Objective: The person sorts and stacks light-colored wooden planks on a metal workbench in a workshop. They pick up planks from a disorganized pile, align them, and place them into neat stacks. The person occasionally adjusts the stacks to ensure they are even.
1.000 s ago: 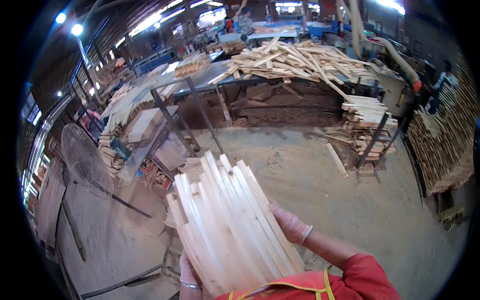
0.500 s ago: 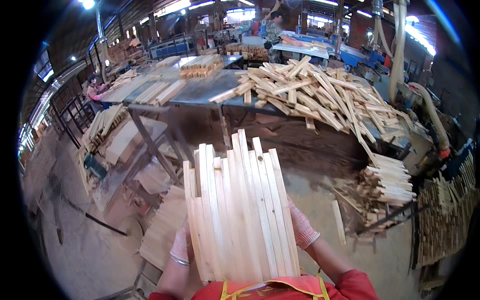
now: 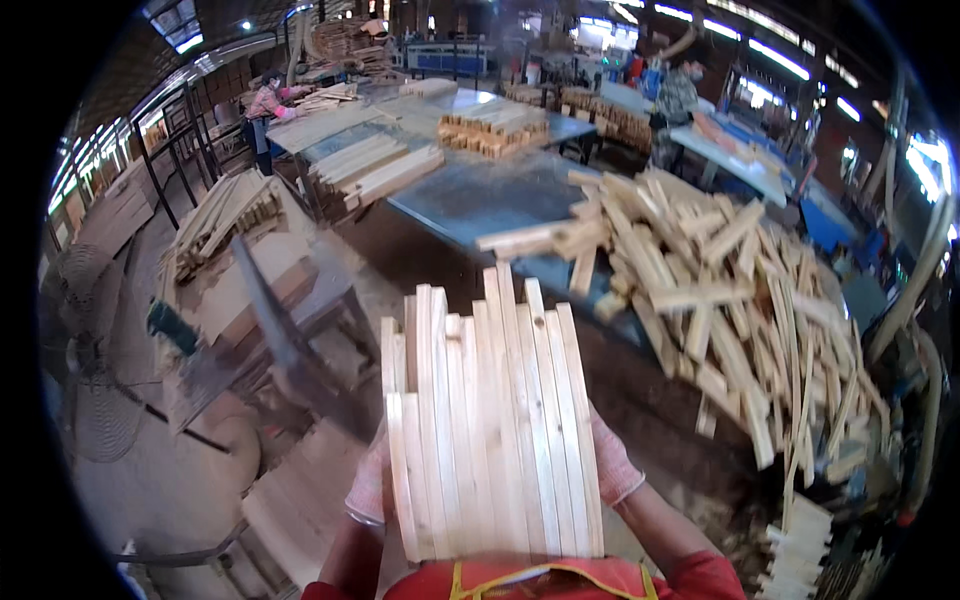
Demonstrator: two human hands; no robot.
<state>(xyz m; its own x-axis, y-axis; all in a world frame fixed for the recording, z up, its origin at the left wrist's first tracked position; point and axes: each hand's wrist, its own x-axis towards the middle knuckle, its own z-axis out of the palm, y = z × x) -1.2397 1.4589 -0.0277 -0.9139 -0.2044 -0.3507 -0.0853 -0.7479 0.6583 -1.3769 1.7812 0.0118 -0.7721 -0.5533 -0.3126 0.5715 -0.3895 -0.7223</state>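
Note:
A bundle of pale wooden strips (image 3: pixel 492 430) stands in front of my body, pressed side by side, their far ends uneven. My left hand (image 3: pixel 370 480), in a light knit glove, grips the bundle's left side. On the opposite side my gloved right hand (image 3: pixel 612 462) clamps it. Both hands' fingers are partly hidden behind the wood. The lower end of the bundle rests close against my red and yellow apron (image 3: pixel 540 580). Beyond it is a dark metal-topped table (image 3: pixel 470 205).
A large jumbled heap of wooden strips (image 3: pixel 720 290) covers the table's right end. Neat strip stacks (image 3: pixel 490 130) lie farther back. At left are a floor fan (image 3: pixel 100 400) and a loaded bench (image 3: pixel 250 290). One person (image 3: pixel 268 110) works at far left, another (image 3: pixel 675 110) at far right.
My view has swung left and come closer to the table, so the heap looks larger and lower at right. The bundle stays between my hands.

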